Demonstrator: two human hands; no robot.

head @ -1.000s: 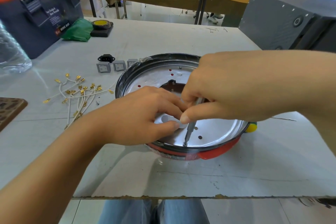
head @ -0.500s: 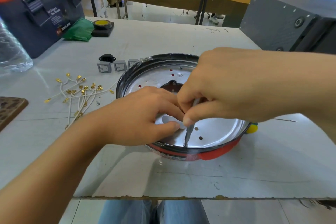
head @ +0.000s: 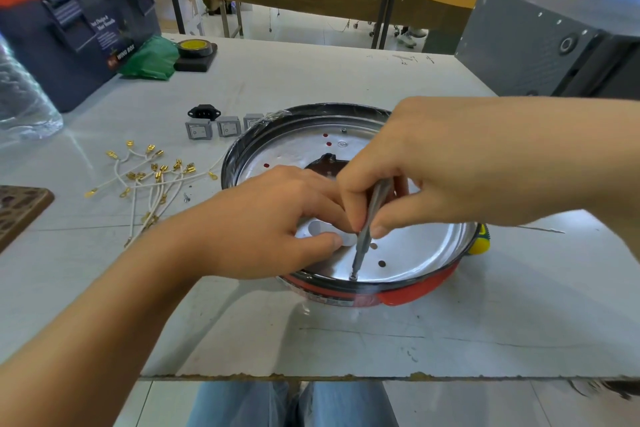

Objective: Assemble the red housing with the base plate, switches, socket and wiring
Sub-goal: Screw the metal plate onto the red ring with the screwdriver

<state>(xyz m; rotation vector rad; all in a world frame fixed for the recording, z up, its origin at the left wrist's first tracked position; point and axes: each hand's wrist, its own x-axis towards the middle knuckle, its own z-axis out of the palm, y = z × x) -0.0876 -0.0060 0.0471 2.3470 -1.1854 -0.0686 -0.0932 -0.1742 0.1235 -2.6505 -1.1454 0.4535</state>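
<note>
The red housing (head: pixel 408 296) lies on the table with the shiny metal base plate (head: pixel 419 256) seated inside it. My right hand (head: pixel 450 166) grips a screwdriver (head: pixel 365 232) whose tip stands on a screw near the plate's front rim. My left hand (head: pixel 277 222) rests on the plate's left side, fingers curled beside the screwdriver shaft. Three grey switches (head: pixel 228 126) and a black socket (head: pixel 204 112) sit behind the housing on the left. White wires (head: pixel 152 184) with gold terminals lie spread to the left.
A dark toolbox (head: pixel 69 28) with an orange lid stands at the back left, a green bag (head: pixel 149 59) and a tape roll (head: pixel 195 48) beside it. A grey box (head: pixel 540 45) stands back right. A yellow-green handle (head: pixel 479 243) peeks out right of the housing. A loose screw (head: pixel 187 198) lies near the wires.
My right hand has shifted slightly on the screwdriver shaft, as if turning it. The screwdriver tip stays on the same screw and my left hand stays put.
</note>
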